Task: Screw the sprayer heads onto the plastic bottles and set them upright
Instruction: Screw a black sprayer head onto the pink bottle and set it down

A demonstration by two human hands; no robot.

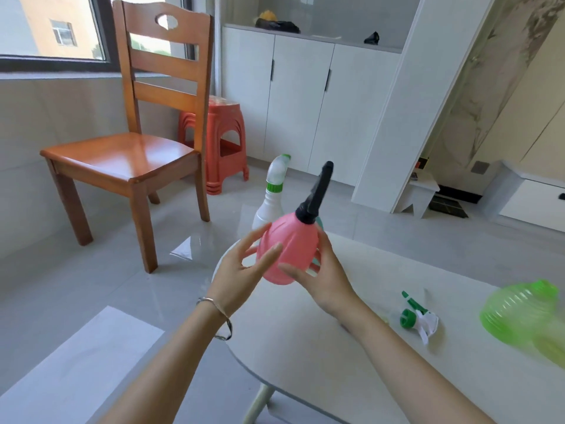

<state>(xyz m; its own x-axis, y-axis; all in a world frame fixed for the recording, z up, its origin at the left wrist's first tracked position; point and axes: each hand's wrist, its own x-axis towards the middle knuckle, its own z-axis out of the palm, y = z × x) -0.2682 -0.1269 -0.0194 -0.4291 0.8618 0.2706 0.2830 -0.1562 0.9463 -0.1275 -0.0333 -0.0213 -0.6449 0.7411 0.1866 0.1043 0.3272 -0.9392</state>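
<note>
A pink round bottle (289,244) with a black sprayer head (316,192) on its neck is tilted to the right above the white table (305,347). My right hand (321,278) grips its underside and right flank. Fingers apart, my left hand (241,270) touches the bottle's left side. Behind stands a white bottle (269,206) with a green-collared white sprayer head (276,172), upright. A loose green and white sprayer head (417,316) lies on the table. A green ribbed bottle (526,316) lies on its side at the right edge.
A wooden chair (131,157) stands on the tiled floor to the left, with a stack of red plastic stools (223,142) behind it. White cabinets (305,96) line the back wall. A small white step stool (422,191) sits at the right.
</note>
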